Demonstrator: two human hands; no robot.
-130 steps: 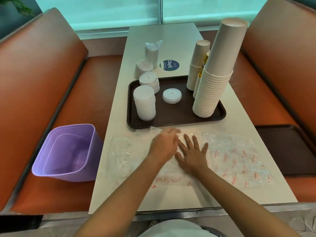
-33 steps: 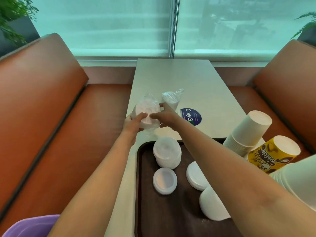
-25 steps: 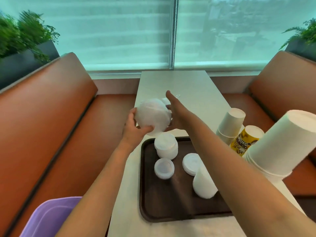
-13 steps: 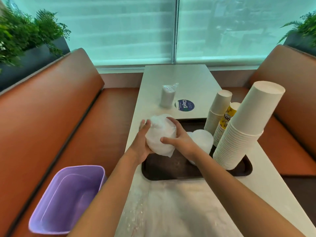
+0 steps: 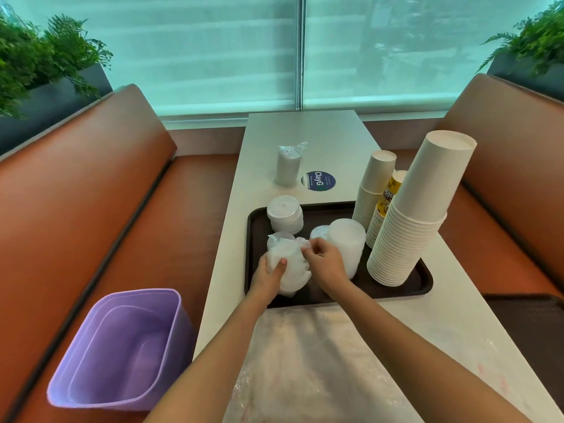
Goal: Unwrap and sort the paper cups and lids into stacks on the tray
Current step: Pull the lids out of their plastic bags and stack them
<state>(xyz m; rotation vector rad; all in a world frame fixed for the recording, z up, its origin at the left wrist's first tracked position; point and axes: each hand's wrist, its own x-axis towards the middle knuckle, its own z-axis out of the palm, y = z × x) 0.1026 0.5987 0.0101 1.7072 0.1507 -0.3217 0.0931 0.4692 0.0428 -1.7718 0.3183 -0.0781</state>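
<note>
A plastic-wrapped pack of white lids [image 5: 290, 267] is held over the near left of the brown tray [image 5: 424, 279]. My left hand [image 5: 268, 277] grips its left side. My right hand [image 5: 323, 262] pinches the wrap at the pack's top right. On the tray stand a lid stack [image 5: 285, 213] at the back left, a taller lid stack [image 5: 348, 245] beside my right hand, and tall stacks of white paper cups [image 5: 409, 227] on the right. Another wrapped pack [image 5: 288, 164] stands upright on the table beyond the tray.
A flattened clear plastic wrapper [image 5: 320, 361] lies on the table between me and the tray. A purple bin [image 5: 122, 349] sits on the orange bench at my left. A second brown tray [image 5: 531, 319] lies on the right bench. A round blue sticker [image 5: 318, 180] marks the table.
I picked the wrapped lid pack up from the table beyond the tray and brought it back over the tray's near left. My right hand shifted from its side to pinching the wrap.
</note>
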